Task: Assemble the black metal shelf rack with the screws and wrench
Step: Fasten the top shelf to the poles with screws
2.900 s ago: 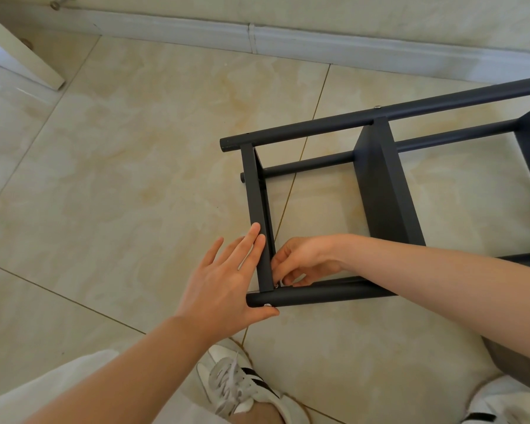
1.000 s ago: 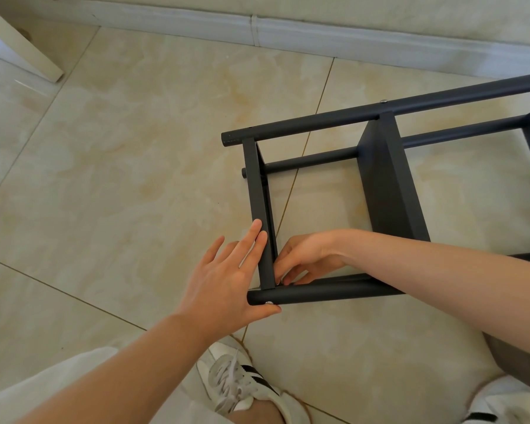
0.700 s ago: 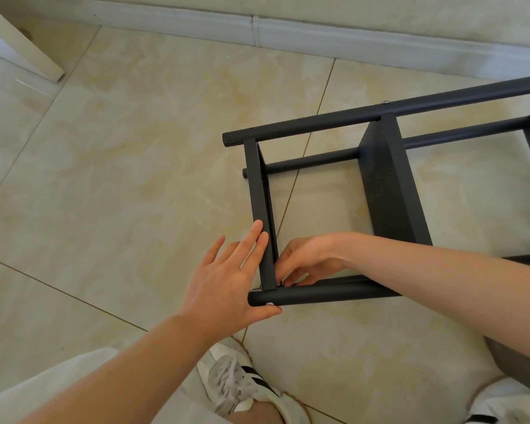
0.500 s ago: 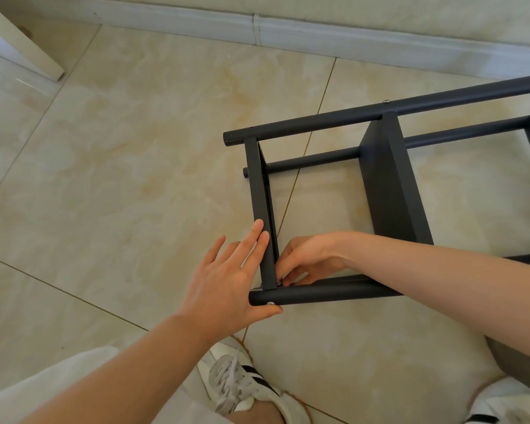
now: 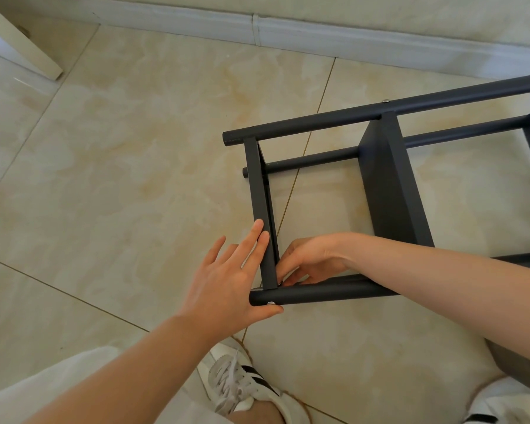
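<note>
The black metal shelf rack lies on its side on the tiled floor. My left hand presses flat, fingers straight, against the end panel, with its thumb under the near tube. A silver screw head shows on that tube beside the thumb. My right hand reaches inside the frame. Its curled fingertips pinch a small metal fastener at the corner where the panel meets the tube; the fingers hide most of it. No wrench is in view.
A second screw head sits on the far tube. A white baseboard runs along the wall behind, and a white furniture leg stands at the top left. My shoes are just below the rack.
Both hands stay at the same corner of the rack. My right fingers shift only slightly at the joint. The rack has not moved.
</note>
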`<state>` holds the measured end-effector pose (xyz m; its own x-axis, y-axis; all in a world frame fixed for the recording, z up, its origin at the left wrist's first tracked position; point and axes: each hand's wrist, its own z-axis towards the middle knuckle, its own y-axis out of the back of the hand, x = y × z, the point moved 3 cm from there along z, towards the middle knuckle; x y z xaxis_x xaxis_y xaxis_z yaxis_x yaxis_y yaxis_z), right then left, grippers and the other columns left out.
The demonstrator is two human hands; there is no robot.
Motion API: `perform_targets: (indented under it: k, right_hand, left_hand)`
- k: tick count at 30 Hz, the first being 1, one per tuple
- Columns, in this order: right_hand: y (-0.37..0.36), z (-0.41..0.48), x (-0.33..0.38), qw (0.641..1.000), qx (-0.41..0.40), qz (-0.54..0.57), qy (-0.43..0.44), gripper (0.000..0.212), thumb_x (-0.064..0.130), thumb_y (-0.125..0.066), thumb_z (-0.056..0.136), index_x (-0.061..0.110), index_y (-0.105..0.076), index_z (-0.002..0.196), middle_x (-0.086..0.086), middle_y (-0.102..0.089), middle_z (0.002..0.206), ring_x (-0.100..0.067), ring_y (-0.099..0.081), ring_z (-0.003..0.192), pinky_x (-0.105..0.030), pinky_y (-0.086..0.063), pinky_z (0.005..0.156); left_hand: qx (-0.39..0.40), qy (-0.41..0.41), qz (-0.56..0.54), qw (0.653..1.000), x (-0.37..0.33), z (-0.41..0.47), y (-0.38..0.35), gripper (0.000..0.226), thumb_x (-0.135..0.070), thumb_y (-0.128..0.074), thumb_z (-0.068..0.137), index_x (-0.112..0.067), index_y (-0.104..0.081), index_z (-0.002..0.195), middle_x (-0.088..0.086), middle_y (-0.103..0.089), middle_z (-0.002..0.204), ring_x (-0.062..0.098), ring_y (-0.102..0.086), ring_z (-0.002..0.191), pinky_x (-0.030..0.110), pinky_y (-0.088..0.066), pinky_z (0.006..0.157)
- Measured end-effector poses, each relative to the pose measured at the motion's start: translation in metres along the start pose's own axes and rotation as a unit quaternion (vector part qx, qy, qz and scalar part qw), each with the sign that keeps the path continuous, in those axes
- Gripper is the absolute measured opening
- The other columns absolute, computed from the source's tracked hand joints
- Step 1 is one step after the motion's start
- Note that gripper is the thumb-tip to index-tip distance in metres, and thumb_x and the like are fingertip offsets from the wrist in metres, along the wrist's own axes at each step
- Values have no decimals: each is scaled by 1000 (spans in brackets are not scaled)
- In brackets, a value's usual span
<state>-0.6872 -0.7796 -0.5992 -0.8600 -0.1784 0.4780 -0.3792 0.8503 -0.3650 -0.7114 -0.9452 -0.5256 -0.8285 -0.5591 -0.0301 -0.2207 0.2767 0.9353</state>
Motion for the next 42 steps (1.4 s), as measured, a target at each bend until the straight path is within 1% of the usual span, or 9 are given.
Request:
perform_targets:
  k: [2,9,13,16,20,24,30,35,42]
  right_hand:
    - [2,-1,-1,1000,-1,-6,-2,29,16,-67,91,4,-68,118,-13,-66,123,-28,-60,120,-44,-43,110]
    - [-4,5,3,1000,-11,-7,9,15,15,-67,91,12,-72,104,-8,-69,114,-21,-63,104,-37,-49,100]
    - [-1,2,2,1000,-10,-1,6,17,14,-67,90,10,-72,106,-11,-69,115,-22,-64,105,-36,-50,98]
    - [2,-2,1,1000,-1,-1,1,12,14,-67,89,11,-74,99,-6,-70,103,-21,-64,102,-31,-52,86]
    - [0,1,2,1000,-23,-18,-9,27,18,-68,90,6,-70,114,-12,-67,120,-24,-63,111,-38,-49,102]
    - [-2,2,3,1000,-12,-12,-2,18,16,-67,91,10,-71,107,-11,-67,119,-23,-62,108,-38,-47,101]
    - [4,-1,1,1000,-6,-23,-20,30,18,-68,90,7,-69,118,-9,-67,122,-24,-60,116,-42,-47,105]
    - [0,3,2,1000,-4,-18,-9,22,17,-67,91,11,-70,111,-9,-66,121,-23,-62,110,-42,-48,103]
    - [5,-2,1,1000,1,-27,-16,33,19,-68,90,6,-67,121,-9,-66,123,-24,-61,116,-44,-45,107]
  left_hand:
    - [12,0,1,1000,0,0,-2,111,-88,-31,77,-23,18,151,-5,31,159,15,-37,139,40,-5,124]
    - [-12,-4,-12,1000,0,-1,-1,107,-86,-23,74,-20,7,153,-1,16,164,17,-46,132,41,-14,122]
    - [4,0,-12,1000,0,0,-4,107,-87,-22,75,-23,19,151,-5,30,160,14,-40,135,38,-6,123]
    - [-1,-5,-12,1000,-1,0,-5,108,-87,-27,77,-23,20,151,-4,30,160,14,-41,135,38,-6,122]
    - [-6,-5,-13,1000,-2,0,-5,108,-86,-26,77,-21,14,152,-2,23,163,15,-45,132,39,-12,123]
    - [5,-5,-17,1000,-1,0,-5,107,-87,-18,75,-22,20,151,-2,29,162,15,-44,131,39,-13,124]
    - [-43,-10,-30,999,-4,-1,-1,106,-84,-32,77,-16,-5,154,4,-2,167,18,-56,121,44,-31,118]
    - [-32,-10,-24,999,-3,0,-2,107,-85,-31,77,-18,0,154,3,4,167,18,-54,124,43,-28,120]
    - [-13,-8,-28,999,-2,1,-3,108,-86,-28,76,-20,8,154,-1,16,165,16,-48,129,42,-21,123]
